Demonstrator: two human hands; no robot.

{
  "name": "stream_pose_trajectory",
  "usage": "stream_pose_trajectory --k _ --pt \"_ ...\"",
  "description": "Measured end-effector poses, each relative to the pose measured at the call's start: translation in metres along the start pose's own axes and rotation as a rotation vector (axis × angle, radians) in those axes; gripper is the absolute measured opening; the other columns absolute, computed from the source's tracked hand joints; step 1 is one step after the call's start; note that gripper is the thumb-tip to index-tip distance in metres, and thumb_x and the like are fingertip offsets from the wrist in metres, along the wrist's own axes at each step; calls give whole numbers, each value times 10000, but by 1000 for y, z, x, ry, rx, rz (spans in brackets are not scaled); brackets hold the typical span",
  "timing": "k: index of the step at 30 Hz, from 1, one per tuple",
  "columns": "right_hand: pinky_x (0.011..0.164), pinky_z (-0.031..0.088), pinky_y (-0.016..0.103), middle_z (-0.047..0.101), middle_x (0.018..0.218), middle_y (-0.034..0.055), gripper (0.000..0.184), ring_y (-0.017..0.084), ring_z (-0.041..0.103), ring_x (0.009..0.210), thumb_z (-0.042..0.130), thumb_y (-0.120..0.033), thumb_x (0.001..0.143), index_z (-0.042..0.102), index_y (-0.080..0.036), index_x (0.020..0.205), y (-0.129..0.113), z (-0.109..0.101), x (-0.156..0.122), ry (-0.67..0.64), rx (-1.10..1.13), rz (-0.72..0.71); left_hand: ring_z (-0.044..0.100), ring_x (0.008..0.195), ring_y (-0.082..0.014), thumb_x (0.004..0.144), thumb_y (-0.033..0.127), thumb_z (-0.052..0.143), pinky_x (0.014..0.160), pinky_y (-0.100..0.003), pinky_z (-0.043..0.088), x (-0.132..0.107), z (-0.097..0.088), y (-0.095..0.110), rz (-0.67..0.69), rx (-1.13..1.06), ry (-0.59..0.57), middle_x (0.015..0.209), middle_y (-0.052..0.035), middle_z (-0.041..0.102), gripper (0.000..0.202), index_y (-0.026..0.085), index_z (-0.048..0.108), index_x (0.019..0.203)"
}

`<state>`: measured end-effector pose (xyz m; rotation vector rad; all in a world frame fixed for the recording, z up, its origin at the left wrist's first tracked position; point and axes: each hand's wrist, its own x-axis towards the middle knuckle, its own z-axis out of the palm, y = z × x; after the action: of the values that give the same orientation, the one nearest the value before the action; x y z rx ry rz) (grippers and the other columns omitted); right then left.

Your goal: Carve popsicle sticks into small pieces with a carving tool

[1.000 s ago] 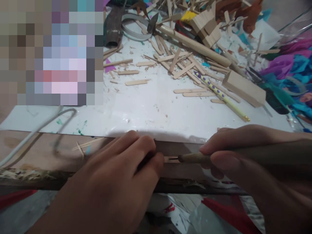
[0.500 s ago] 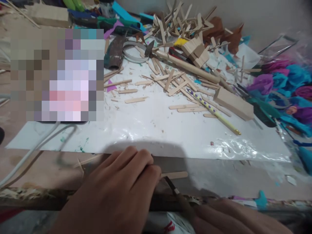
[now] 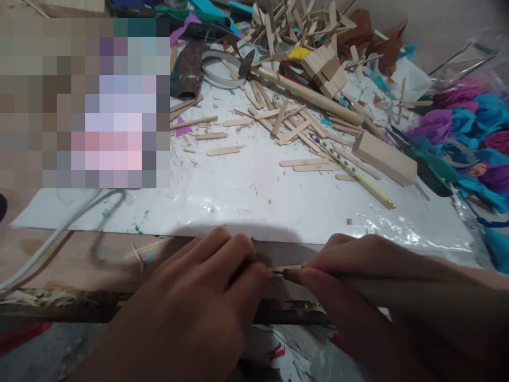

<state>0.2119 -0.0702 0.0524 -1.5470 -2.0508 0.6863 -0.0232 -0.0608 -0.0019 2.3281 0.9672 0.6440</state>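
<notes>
My left hand [image 3: 199,297] lies with curled fingers pressing a wooden craft stick [image 3: 284,268] down on the bare wooden table edge [image 3: 71,254]. My right hand [image 3: 374,297] is closed round a wooden-handled cutting tool [image 3: 358,284]. The tool's tip meets the stick right beside my left fingertips. Most of the stick is hidden under the two hands.
A white plastic sheet [image 3: 246,196] covers the table behind. On it lie scattered craft sticks [image 3: 294,119], a wooden block [image 3: 384,158], a dotted pencil [image 3: 350,170], a long dowel [image 3: 310,95] and a metal ring [image 3: 220,71]. Coloured paper flowers [image 3: 469,138] pile at right; a white cable [image 3: 59,233] curves at left.
My right hand, which had dropped below the table edge with the tool, has come back up so the tool's tip is on the stick again. My left hand has stayed put.
</notes>
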Motion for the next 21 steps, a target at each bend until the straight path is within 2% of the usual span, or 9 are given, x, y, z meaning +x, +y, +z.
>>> stream_pose_trajectory --k 3,8,13,16,18,21 --pt "400 441 245 683 619 -59 313 117 607 456 710 -353 1116 680 -294 810 -6 1 2 -10 35 3 622 1005 -261 1100 60 527 779 -365 525 1 -1 0 6 4 -12 1080 -51 714 256 229 706 1029" --pt "419 394 281 580 592 -67 400 105 490 426 628 -383 1164 566 -284 781 -16 2 6 -15 12 -17 616 972 -246 1128 85 549 771 -371 518 2 -4 2 -7 -38 -43 1040 -38 695 247 215 687 970" --pt "420 401 259 571 553 -71 448 100 492 423 610 -330 1153 472 -280 730 -20 -2 9 -92 0 -55 650 1006 -266 1118 83 527 801 -415 546 0 -5 4 -46 -36 -42 1054 -43 714 271 226 726 1002" --pt "423 427 231 707 636 -41 398 102 579 463 620 -246 1114 561 -267 720 -19 -3 12 -62 -26 -50 690 998 -292 1125 98 493 844 -479 586 0 -4 6 -50 -19 -33 1033 -52 735 315 232 767 1045" --pt "431 440 225 781 704 -17 350 112 637 500 635 -245 1103 659 -257 754 -16 -4 13 -36 -34 -44 716 1001 -309 1106 95 494 868 -520 616 -1 -2 6 -42 9 -18 1057 -65 758 319 226 782 1069" --pt "476 454 215 765 690 -25 299 106 634 529 720 -291 1088 758 -255 793 -8 -3 10 26 75 -3 739 1108 -328 1033 37 513 953 -553 642 -1 3 4 -45 30 23 1153 -81 781 344 221 789 1125"
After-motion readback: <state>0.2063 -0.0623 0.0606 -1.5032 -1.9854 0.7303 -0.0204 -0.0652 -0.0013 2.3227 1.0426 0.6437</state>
